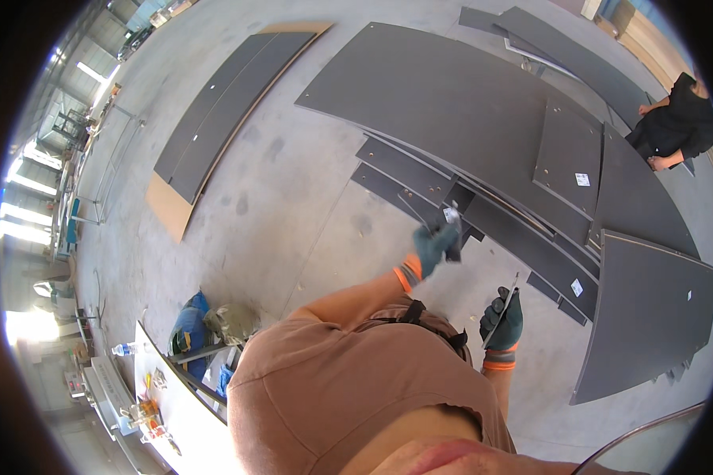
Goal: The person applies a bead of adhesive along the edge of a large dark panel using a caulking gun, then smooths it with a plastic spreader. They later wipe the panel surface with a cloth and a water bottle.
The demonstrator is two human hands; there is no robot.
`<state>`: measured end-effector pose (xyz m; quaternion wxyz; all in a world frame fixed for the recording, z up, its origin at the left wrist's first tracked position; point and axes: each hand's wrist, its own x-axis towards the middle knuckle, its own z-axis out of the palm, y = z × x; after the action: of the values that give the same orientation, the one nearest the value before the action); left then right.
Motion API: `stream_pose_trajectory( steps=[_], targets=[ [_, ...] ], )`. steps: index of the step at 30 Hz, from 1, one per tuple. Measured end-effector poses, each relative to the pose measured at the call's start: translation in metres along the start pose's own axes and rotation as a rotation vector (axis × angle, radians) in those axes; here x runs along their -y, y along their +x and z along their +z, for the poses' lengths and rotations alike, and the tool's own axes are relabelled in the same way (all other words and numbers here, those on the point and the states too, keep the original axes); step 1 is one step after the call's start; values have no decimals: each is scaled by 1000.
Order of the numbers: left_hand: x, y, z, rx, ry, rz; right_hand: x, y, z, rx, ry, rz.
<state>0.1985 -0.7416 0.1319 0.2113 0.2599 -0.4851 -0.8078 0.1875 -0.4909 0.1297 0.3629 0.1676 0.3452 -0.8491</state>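
Observation:
My left hand (433, 246), in a dark green glove with an orange cuff, is closed around a dark, blurred hand tool (454, 249) in front of me. Its exact kind cannot be made out. Just beyond that hand lie narrow dark grey panels (408, 169), partly covered by it. My right hand (505, 323), gloved alike, is lower and to the right, its fingers wrapped round a thin, pale metal rod (514, 287) that points up. Under the rod is bare concrete floor, with another narrow labelled panel (558, 273) a little farther out.
Large dark grey panels (451, 87) lie stacked ahead, and one broad panel (650, 317) is at right. Two long boards (230, 103) rest on brown cardboard (166, 207) at far left. Another person (677, 119) in black stands far right. A white-topped table (162, 396) is behind my left side.

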Motion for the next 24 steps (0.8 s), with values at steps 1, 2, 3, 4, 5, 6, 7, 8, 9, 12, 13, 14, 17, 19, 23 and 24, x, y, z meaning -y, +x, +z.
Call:
stream_pose_trajectory(
  steps=[1, 2, 3, 4, 5, 6, 7, 8, 9, 12, 13, 14, 17, 19, 23, 24],
  targets=[
    [-18, 24, -18, -35, -20, -21, -5, 7, 5, 3, 9, -1],
    [-38, 50, -38, -86, 102, 96, -12, 13, 11, 6, 18, -1],
    [-70, 78, -58, -90, 43, 173, -18, 20, 19, 10, 33, -5],
    [-102, 109, -83, -99, -16, 253, -27, 28, 29, 19, 47, -5],
    [-135, 141, -114, -147, -60, 360, -36, 35, 41, 32, 62, 0],
    [-164, 170, -145, -258, 5, 567, -44, 44, 52, 41, 48, 10],
    [-195, 190, -163, -362, -45, 598, -52, 52, 63, 43, 36, 14],
    [-224, 215, -187, -449, -54, 654, -62, 58, 73, 50, 25, 26],
    [-248, 234, -198, -449, -30, 658, -67, 62, 84, 29, 9, 40],
    [-307, 310, -267, -497, 206, 488, -85, 70, 120, -30, -37, 51],
    [-315, 333, -279, -460, 303, 516, -89, 70, 128, -71, -63, 40],
    [-322, 354, -288, -424, 399, 548, -91, 71, 136, -110, -89, 29],
    [-335, 408, -323, -427, 1023, 682, -93, 72, 148, -164, -132, -8],
    [-343, 427, -357, -461, 1324, 710, -95, 68, 154, -182, -167, -33],
    [-374, 438, -395, -637, 762, 471, -101, 54, 154, -155, -174, -69],
    [-380, 438, -392, -707, 123, 311, -104, 49, 152, -157, -160, -72]
  ],
)
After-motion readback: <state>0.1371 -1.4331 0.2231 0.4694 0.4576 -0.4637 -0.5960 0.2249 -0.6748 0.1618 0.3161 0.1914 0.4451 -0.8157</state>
